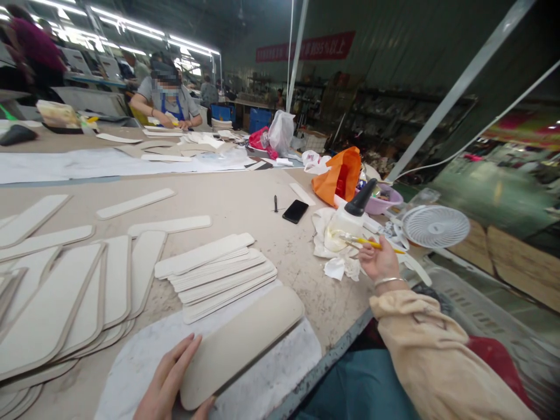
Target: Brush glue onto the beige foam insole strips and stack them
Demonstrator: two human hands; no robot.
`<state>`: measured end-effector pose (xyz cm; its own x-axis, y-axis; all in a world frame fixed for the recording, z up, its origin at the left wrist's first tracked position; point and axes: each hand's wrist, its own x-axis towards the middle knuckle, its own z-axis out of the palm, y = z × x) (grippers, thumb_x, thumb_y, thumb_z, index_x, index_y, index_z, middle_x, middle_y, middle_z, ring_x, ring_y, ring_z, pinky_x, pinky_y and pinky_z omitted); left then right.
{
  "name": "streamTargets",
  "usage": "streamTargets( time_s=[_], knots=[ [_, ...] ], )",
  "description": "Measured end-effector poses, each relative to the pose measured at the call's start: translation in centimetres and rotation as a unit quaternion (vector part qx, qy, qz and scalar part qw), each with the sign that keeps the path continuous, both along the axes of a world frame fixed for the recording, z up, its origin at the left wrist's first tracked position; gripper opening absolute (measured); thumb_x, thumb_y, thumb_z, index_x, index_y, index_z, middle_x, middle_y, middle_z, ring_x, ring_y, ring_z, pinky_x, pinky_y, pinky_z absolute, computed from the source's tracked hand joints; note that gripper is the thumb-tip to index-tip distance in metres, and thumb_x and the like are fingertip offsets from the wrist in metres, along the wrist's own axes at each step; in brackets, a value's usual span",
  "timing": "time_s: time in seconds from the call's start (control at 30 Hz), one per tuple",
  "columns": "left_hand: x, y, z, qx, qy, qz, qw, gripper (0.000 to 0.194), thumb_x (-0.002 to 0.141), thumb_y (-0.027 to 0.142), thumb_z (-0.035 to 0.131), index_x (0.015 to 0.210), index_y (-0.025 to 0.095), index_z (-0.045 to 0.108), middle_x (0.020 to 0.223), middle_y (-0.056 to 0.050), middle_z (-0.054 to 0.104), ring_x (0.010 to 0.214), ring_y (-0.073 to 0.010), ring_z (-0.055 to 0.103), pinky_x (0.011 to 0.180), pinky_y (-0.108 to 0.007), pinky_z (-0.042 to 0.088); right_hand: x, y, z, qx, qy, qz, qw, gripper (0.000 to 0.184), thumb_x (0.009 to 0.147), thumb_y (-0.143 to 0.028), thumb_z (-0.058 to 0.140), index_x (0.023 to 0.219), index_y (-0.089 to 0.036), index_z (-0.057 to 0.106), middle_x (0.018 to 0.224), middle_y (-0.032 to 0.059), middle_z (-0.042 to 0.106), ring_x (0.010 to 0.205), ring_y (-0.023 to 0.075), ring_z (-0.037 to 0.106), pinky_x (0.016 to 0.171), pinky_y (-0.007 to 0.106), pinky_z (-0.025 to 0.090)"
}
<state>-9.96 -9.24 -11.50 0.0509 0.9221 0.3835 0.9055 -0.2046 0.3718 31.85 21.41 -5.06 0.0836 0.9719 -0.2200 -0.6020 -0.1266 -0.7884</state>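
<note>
Overlapping pale boards (56,303) lie at left. Next, the half-curled left hand (168,379) holds one end of a beige panel (242,347) between fingers and thumb, over a white sheet (289,361) on the desk (245,195). The panel looks light, fairly stiff, best taken by its edges. The right hand (381,261) pinches a yellow brush (364,240) at a white bottle (346,223).

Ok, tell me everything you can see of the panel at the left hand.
The panel is long, flat and greyish beige, with rounded corners and a smooth, matte-looking face. It lies slantwise over a smudged white sheet, its far end pointing up and right, beside the stack of pale strips. The left hand holds its near end, fingers at one side and thumb at the other. Dark shadow follows its lower long edge; its underside is hidden.
</note>
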Motion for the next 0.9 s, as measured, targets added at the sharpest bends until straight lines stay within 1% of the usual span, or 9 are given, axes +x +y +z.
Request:
streamTargets(
  time_s=[0.1,0.17,0.27,0.4,0.5,0.6,0.67,0.77,0.9],
  knots=[
    [0.1,0.0,0.1,0.002,0.002,0.003,1.0,0.075,0.081,0.036,0.06,0.147,0.022,0.028,0.132,-0.014,0.05,0.117,-0.0283,0.057,0.094,-0.04,0.055,0.1,-1.0,0.0,-0.005,0.019,-0.009,1.0,0.035,0.098,-0.046,0.035,0.077,-0.019,0.045,0.05,-0.0085,0.037,0.035,0.003,0.034,0.033,0.008,0.033],
    [0.1,0.1,0.0,0.003,0.006,0.004,1.0,0.074,0.081,0.036,0.06,0.146,0.023,0.028,0.132,-0.014,0.05,0.116,-0.028,0.057,0.094,-0.04,0.055,-0.1,-1.3,0.0,-0.01,0.014,-0.021,1.0,0.036,0.098,-0.047,0.036,0.076,-0.019,0.045,0.049,-0.0089,0.036,0.034,0.003,0.034,0.032,0.009,0.031],
    [0.0,0.1,-0.1,0.006,0.012,-0.001,1.0,0.071,0.081,0.036,0.06,0.145,0.023,0.03,0.132,-0.014,0.05,0.117,-0.0283,0.057,0.094,-0.04,0.055,-0.8,-0.8,0.1,-0.021,-0.016,-0.046,0.999,0.036,0.094,-0.051,0.046,0.075,-0.02,0.044,0.045,-0.0096,0.037,0.033,0.0031,0.033,0.03,0.009,0.028],
    [0.0,0.0,-0.3,0.005,0.016,-0.005,1.0,0.071,0.081,0.035,0.062,0.144,0.022,0.032,0.133,-0.015,0.049,0.119,-0.0291,0.056,0.094,-0.04,0.054,-2.2,0.8,0.1,-0.033,-0.086,-0.083,0.992,0.034,0.088,-0.05,0.059,0.078,-0.019,0.049,0.046,-0.006,0.051,0.032,0.0033,0.038,0.029,0.009,0.03],
    [-0.1,0.0,-0.3,0.004,0.013,-0.005,1.0,0.071,0.08,0.036,0.062,0.143,0.023,0.033,0.134,-0.015,0.048,0.118,-0.0289,0.056,0.094,-0.04,0.054,-3.5,1.9,-0.3,-0.042,-0.14,-0.097,0.985,0.029,0.084,-0.043,0.066,0.078,-0.018,0.052,0.05,-0.0024,0.06,0.032,0.0045,0.043,0.029,0.011,0.033],
    [-0.1,-0.1,-0.2,0.003,0.01,-0.001,1.0,0.072,0.08,0.036,0.062,0.144,0.024,0.032,0.133,-0.014,0.049,0.117,-0.0285,0.057,0.094,-0.038,0.055,-4.4,2.6,-0.8,-0.046,-0.18,-0.105,0.977,0.024,0.081,-0.035,0.071,0.077,-0.019,0.054,0.048,-0.0029,0.061,0.031,0.0058,0.045,0.027,0.012,0.034],
    [-0.1,-0.1,-0.2,0.001,0.005,0.003,1.0,0.073,0.079,0.036,0.063,0.144,0.026,0.031,0.133,-0.013,0.05,0.117,-0.0286,0.058,0.094,-0.038,0.055,-4.6,2.7,-1.0,-0.044,-0.194,-0.106,0.974,0.023,0.079,-0.032,0.073,0.077,-0.019,0.054,0.048,-0.0031,0.061,0.03,0.0066,0.045,0.026,0.013,0.035],
    [0.0,-0.1,-0.1,-0.003,-0.001,0.002,1.0,0.074,0.079,0.036,0.064,0.144,0.026,0.032,0.133,-0.013,0.051,0.117,-0.029,0.058,0.094,-0.039,0.055,-4.2,2.5,-0.7,-0.038,-0.192,-0.104,0.975,0.025,0.081,-0.036,0.071,0.078,-0.019,0.053,0.05,-0.0018,0.063,0.031,0.0062,0.045,0.027,0.013,0.035],
    [0.3,-0.1,0.1,-0.003,-0.019,0.011,1.0,0.072,0.079,0.036,0.064,0.144,0.027,0.033,0.134,-0.013,0.051,0.118,-0.0293,0.057,0.096,-0.041,0.054,-2.6,1.7,0.1,-0.023,-0.155,-0.098,0.983,0.032,0.087,-0.049,0.059,0.079,-0.02,0.048,0.057,-0.0009,0.064,0.035,0.0039,0.045,0.031,0.011,0.036]
  ],
)
